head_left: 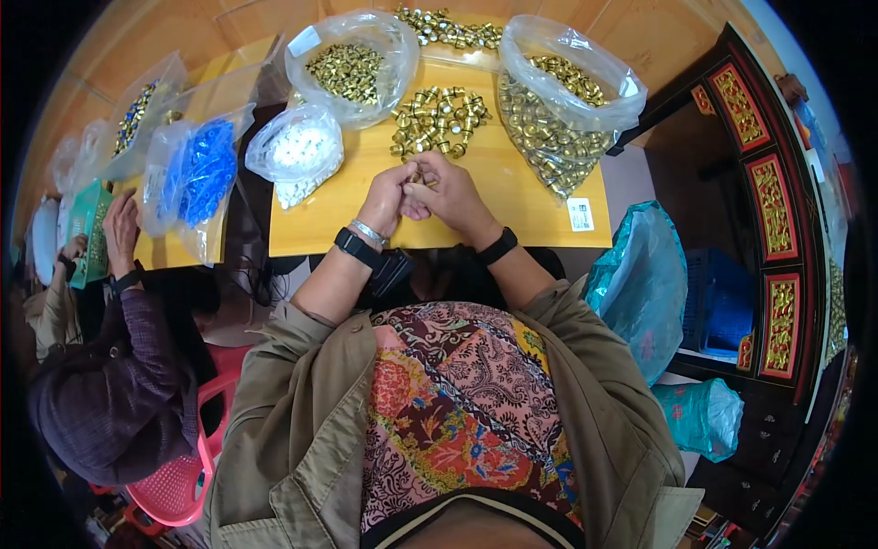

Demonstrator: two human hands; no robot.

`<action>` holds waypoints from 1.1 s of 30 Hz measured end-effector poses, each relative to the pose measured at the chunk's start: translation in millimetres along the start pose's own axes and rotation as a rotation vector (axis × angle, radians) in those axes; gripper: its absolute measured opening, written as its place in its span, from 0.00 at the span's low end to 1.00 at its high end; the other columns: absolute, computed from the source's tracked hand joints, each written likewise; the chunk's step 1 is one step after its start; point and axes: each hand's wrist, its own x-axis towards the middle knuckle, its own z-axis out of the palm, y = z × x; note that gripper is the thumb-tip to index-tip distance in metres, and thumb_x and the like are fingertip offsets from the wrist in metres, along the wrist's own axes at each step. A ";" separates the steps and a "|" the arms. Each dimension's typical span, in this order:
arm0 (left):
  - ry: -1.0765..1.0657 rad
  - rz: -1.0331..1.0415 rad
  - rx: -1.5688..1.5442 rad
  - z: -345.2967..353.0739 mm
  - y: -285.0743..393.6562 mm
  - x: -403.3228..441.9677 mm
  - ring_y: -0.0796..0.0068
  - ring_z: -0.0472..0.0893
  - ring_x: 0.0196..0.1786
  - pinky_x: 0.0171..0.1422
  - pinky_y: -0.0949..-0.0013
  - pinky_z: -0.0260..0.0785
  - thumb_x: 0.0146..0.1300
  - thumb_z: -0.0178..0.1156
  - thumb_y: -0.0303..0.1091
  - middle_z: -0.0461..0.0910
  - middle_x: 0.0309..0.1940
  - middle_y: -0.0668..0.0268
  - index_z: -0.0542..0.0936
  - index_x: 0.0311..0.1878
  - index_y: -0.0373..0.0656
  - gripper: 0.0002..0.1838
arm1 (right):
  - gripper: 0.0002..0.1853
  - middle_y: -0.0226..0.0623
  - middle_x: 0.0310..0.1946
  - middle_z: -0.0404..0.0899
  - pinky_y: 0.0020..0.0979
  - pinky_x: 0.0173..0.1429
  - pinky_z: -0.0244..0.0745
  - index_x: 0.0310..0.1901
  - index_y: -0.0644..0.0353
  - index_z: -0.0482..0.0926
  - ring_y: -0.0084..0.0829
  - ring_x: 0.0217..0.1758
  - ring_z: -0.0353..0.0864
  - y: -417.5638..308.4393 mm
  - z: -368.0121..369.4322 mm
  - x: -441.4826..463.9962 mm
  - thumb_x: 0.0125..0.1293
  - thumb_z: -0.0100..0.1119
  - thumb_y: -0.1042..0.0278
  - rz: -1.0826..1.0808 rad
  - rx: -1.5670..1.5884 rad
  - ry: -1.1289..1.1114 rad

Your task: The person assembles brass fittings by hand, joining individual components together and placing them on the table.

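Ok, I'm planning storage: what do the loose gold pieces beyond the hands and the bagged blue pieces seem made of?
The loose gold pieces look like brass or brass-plated metal, polished, given their sharp yellow glints. The blue pieces are probably plastic: evenly coloured, though the bag obscures their finish.

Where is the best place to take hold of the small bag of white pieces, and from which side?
Best from above, I think: gather the loose plastic rim of the bag of white pieces with the left hand. Its mouth faces up and the weight sits below.
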 end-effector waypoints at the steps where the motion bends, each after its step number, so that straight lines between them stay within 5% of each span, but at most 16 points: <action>1: 0.007 -0.006 -0.035 1.1 2.8 -2.0 0.72 0.78 0.17 0.18 0.77 0.68 0.68 0.43 0.49 0.77 0.18 0.63 0.77 0.38 0.37 0.23 | 0.20 0.38 0.33 0.80 0.28 0.40 0.76 0.51 0.64 0.72 0.27 0.35 0.81 2.0 3.0 0.0 0.56 0.63 0.72 -0.056 0.031 0.014; 7: -0.050 -0.093 -0.110 -12.3 9.3 5.8 0.71 0.77 0.14 0.14 0.77 0.66 0.68 0.44 0.52 0.75 0.15 0.64 0.76 0.37 0.37 0.24 | 0.22 0.40 0.43 0.78 0.29 0.48 0.76 0.57 0.69 0.68 0.30 0.44 0.80 8.3 -3.7 3.8 0.62 0.59 0.75 0.117 0.471 -0.074; 10: -0.039 -0.067 -0.058 -8.4 10.1 4.6 0.67 0.74 0.13 0.16 0.74 0.66 0.66 0.47 0.56 0.71 0.12 0.64 0.69 0.22 0.45 0.25 | 0.20 0.40 0.44 0.78 0.29 0.48 0.77 0.57 0.69 0.68 0.29 0.45 0.80 7.2 -10.1 4.8 0.64 0.57 0.75 0.169 0.582 -0.162; 16: 0.008 -0.102 -0.006 -2.3 14.6 -1.1 0.72 0.73 0.11 0.13 0.76 0.61 0.66 0.47 0.56 0.69 0.08 0.65 0.62 0.14 0.51 0.27 | 0.16 0.39 0.43 0.79 0.28 0.49 0.77 0.54 0.67 0.70 0.27 0.43 0.80 9.2 -11.9 3.6 0.66 0.55 0.73 0.220 0.584 -0.176; 26: -0.010 -0.102 -0.070 -6.8 13.4 -1.9 0.70 0.71 0.12 0.16 0.75 0.63 0.63 0.49 0.57 0.68 0.11 0.66 0.63 0.17 0.50 0.25 | 0.16 0.39 0.48 0.77 0.28 0.49 0.77 0.53 0.64 0.72 0.28 0.45 0.80 12.9 -11.0 4.1 0.64 0.56 0.73 0.264 0.534 -0.015; 33: -0.035 -0.097 0.003 -8.2 9.3 1.7 0.72 0.74 0.12 0.14 0.77 0.62 0.65 0.46 0.51 0.71 0.12 0.66 0.68 0.20 0.47 0.22 | 0.14 0.37 0.43 0.79 0.27 0.47 0.76 0.50 0.64 0.73 0.26 0.40 0.80 15.8 -12.9 1.9 0.63 0.58 0.73 0.218 0.537 -0.146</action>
